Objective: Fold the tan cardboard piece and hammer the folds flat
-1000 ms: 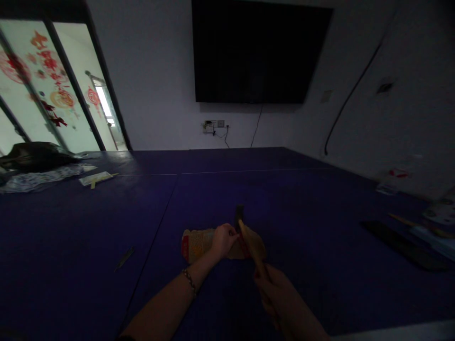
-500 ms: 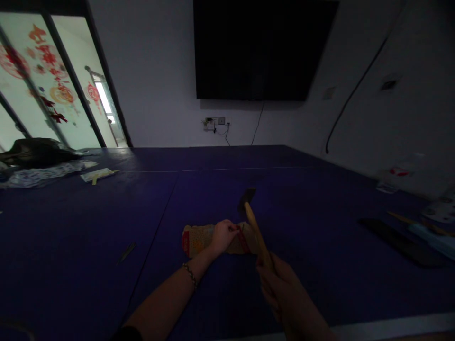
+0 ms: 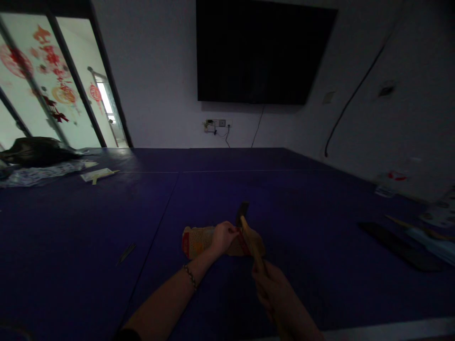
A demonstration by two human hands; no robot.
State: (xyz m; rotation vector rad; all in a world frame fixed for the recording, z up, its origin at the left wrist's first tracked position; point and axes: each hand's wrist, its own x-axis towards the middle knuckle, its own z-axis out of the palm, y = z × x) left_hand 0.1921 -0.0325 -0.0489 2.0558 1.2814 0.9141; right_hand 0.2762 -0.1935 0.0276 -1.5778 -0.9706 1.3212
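My right hand [image 3: 272, 289] is wrapped round the wooden handle of a hammer [image 3: 254, 241], whose dark head tilts up over the right part of a flat insole-shaped piece [image 3: 201, 240], tan with red bands. My left hand [image 3: 223, 237] rests on the middle of that piece, fingers pinched together near its red band. Whatever sits between those fingertips is too small and dark to name. The piece lies flat on the dark blue table [image 3: 199, 303].
Thin metal tweezers [image 3: 126, 253] lie left of my left forearm. At the right are a long black object [image 3: 398, 246], a light blue item [image 3: 430, 244] and a clear bottle [image 3: 391, 182]. A black bag [image 3: 39, 150] and a white packet [image 3: 97, 175] lie at the far left.
The hammer head has come down and slightly left, closer to the piece and my left fingers. My right hand has shifted a little with it. My left hand keeps its place.
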